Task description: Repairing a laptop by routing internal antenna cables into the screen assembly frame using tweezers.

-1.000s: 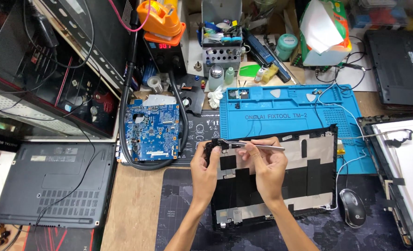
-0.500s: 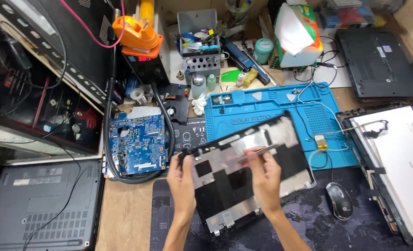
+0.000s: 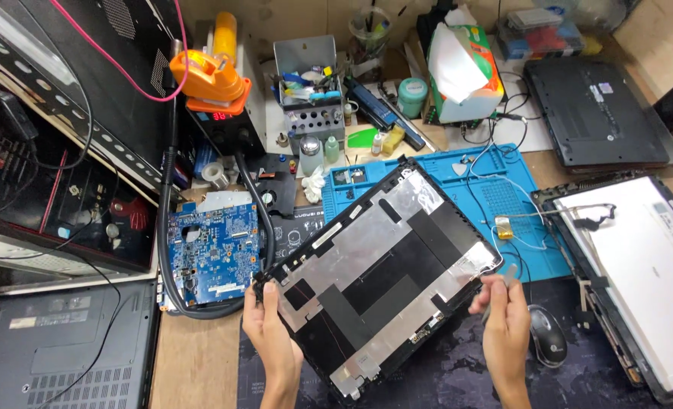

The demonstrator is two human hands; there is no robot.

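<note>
A black laptop lid cover [image 3: 382, 273] with silver foil patches inside is tilted up above the dark mat. My left hand [image 3: 270, 337] grips its lower left edge near the hinge corner. My right hand [image 3: 503, 322] is at the cover's right corner and holds thin metal tweezers [image 3: 503, 284]; its fingers touch the cover's edge. A blue circuit board [image 3: 215, 254] lies to the left of the cover, ringed by a thick black hose.
A blue silicone work mat [image 3: 503, 189] lies behind the cover with white wires on it. A bare display panel [image 3: 640, 273] rests at the right, a mouse [image 3: 549, 337] beside my right hand. Closed laptops sit at far right [image 3: 594, 113] and lower left [image 3: 56, 348]. Tool holder [image 3: 310, 95] and bottles stand behind.
The cover has been lifted and turned, its far corner now pointing away. My left hand slid to the lower left edge; my right hand moved out to the right corner with the tweezers.
</note>
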